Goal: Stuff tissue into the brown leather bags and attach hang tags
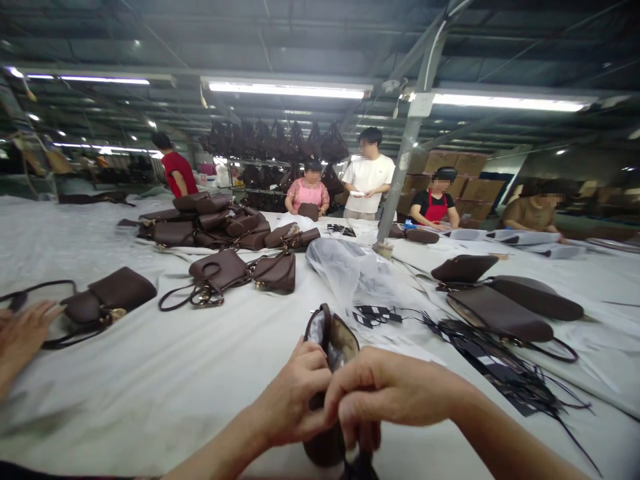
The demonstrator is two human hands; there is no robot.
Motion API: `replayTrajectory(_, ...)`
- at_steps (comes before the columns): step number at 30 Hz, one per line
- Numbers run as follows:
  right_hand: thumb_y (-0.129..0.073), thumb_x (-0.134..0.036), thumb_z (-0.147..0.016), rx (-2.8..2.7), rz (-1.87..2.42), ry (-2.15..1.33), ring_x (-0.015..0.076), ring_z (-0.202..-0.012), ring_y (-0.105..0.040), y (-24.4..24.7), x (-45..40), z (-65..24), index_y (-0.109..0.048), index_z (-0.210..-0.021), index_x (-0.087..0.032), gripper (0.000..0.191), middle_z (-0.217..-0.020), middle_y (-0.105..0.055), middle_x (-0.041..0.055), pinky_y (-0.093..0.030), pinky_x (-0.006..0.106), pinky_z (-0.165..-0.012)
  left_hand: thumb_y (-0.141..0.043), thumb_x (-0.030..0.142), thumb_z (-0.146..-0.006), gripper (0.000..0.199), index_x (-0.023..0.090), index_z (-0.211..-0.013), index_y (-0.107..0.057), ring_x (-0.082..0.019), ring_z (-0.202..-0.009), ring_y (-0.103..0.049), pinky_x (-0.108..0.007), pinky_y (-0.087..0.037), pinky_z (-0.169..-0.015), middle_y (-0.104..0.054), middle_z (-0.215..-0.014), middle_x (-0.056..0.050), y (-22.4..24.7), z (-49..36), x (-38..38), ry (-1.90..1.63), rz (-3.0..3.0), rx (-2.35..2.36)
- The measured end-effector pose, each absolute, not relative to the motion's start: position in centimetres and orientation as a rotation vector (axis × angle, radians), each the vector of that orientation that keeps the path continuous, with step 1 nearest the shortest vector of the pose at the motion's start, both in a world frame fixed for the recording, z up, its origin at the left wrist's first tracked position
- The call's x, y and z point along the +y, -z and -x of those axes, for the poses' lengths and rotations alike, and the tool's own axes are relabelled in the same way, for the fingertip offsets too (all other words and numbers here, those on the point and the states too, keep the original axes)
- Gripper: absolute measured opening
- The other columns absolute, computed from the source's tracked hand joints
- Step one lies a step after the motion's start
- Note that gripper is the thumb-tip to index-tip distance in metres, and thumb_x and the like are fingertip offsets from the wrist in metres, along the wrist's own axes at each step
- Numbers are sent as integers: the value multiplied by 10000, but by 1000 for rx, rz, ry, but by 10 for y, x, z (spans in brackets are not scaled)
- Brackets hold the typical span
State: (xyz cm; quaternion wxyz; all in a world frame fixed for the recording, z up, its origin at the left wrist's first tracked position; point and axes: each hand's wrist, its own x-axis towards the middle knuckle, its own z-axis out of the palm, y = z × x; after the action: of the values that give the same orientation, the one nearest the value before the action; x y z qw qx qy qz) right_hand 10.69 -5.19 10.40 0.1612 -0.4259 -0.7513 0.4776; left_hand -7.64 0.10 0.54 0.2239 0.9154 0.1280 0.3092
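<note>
A dark brown bag (pixel 323 447) stands on the white-covered table close in front of me, its mouth open and pale lining showing. My left hand (pixel 295 393) grips the bag at its near left side, fingers bent. Over the bag's right side reaches my right hand (pixel 385 390), its fingers curled down and touching the left hand's fingertips. Something dark hangs below the right fingers, too blurred to tell whether they hold it. The bag's strap loop (pixel 327 323) rises above the opening. Both hands cover the middle of the bag.
Black tags with cords (pixel 493 367) lie right, near brown bags (pixel 500 310). Clear plastic (pixel 355 267) lies ahead beside a metal post (pixel 407 160). More bags (pixel 217 273) and a pile (pixel 210 223) are left. Another person's hand (pixel 25 340) is at far left; several people work beyond.
</note>
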Motion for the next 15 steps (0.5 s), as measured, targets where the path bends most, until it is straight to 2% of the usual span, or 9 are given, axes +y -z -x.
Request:
replayTrajectory(2,-486,-260,-882,-2175,1299,-961,155,-743,-649,-97,-32,-112,-695,-981,-175,247,-840,-714,41,-506,256,-685,-575,273,-781,86,195,-771,-540,-243,-990,-509,-413,-451,-933,-550,-931,-78,-8,84,11,-824,-2508,199)
replayTrajectory(4,-473,-128,-818,-2190,1404,-450,190,-939,-652,-85,-5,-124,-674,-1088,-185,342,-1037,-716,76,-501,310,-838,-573,249,-758,91,192,-817,-535,-278,-1145,-478,-433,-436,-993,-538,-1103,-111,-12,95,22,-788,-2501,111)
replayTrajectory(7,-445,-30,-729,-2390,1505,-209,202,-1068,-622,-64,26,-143,-654,-1164,-208,514,-1158,-695,74,-467,320,-925,-567,183,-747,145,189,-888,-535,-327,-1351,-338,-481,-362,-1093,-434,-1361,-135,-17,110,36,-712,-2551,108)
replayTrajectory(11,-496,-83,-772,-2524,1582,-114,214,-994,-635,-52,31,-150,-662,-1091,-177,372,-1051,-704,89,-458,284,-850,-526,74,-737,262,187,-972,-550,-324,-1431,-237,-485,-310,-1139,-319,-1502,-131,-18,123,53,-628,-2633,205)
replayTrajectory(13,-503,-135,-823,-2489,1705,37,221,-909,-635,-53,25,-148,-664,-985,-163,230,-988,-682,109,-445,281,-764,-491,35,-735,314,182,-1004,-562,-302,-1433,-252,-470,-300,-1148,-305,-1521,-135,-18,127,63,-602,-2634,271)
replayTrajectory(15,-477,-187,-871,-2423,1790,154,217,-823,-623,-54,18,-145,-648,-890,-167,173,-939,-659,112,-415,283,-684,-449,0,-729,365,177,-1024,-570,-274,-1426,-282,-457,-302,-1148,-307,-1531,-133,-17,130,72,-582,-2606,325)
